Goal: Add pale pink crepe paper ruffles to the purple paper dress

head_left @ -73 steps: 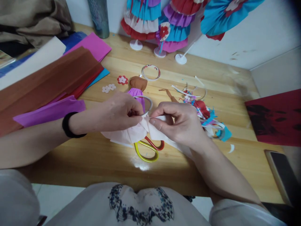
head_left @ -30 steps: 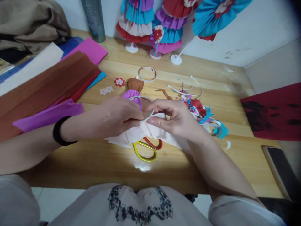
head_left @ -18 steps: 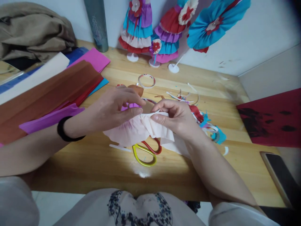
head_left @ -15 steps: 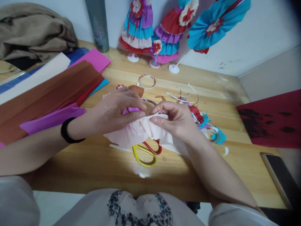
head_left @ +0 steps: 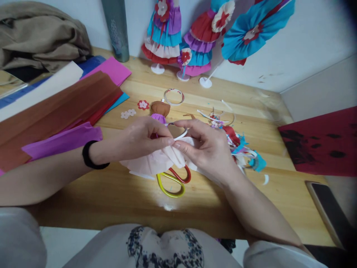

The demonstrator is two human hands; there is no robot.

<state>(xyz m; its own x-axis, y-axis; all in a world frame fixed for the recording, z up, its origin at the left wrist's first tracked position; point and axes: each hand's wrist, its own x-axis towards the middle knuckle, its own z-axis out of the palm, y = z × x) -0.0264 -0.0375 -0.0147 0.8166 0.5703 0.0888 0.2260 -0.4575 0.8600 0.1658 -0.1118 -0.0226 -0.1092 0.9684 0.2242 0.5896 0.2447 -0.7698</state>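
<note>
Pale pink crepe paper (head_left: 149,163), gathered in pleats along its upper edge, hangs between my two hands over the table. My left hand (head_left: 136,139) pinches that edge between thumb and index finger. Close against it, my right hand (head_left: 208,149) grips the paper, thumb in front. A thin white ring-shaped band (head_left: 182,134) curves along the top of the pleats between my fingers; part of it is hidden. Scissors with one yellow and one red handle loop (head_left: 170,186) lie beneath the paper, blades covered. Just behind my left hand sits a brown and purple paper piece (head_left: 161,108).
Crepe paper sheets (head_left: 61,95) are stacked on the left. Paper scraps (head_left: 241,147) lie to the right, with a phone (head_left: 325,212) farther out. Behind are a ring (head_left: 174,97), flower cutouts (head_left: 143,105), ruffled paper dresses (head_left: 163,39) on stands and a bottle (head_left: 117,31).
Both hands have shifted, my left lower, uncovering the flower cutouts. My right fingers have come closer to my left ones, and more of the white ring-shaped band shows.
</note>
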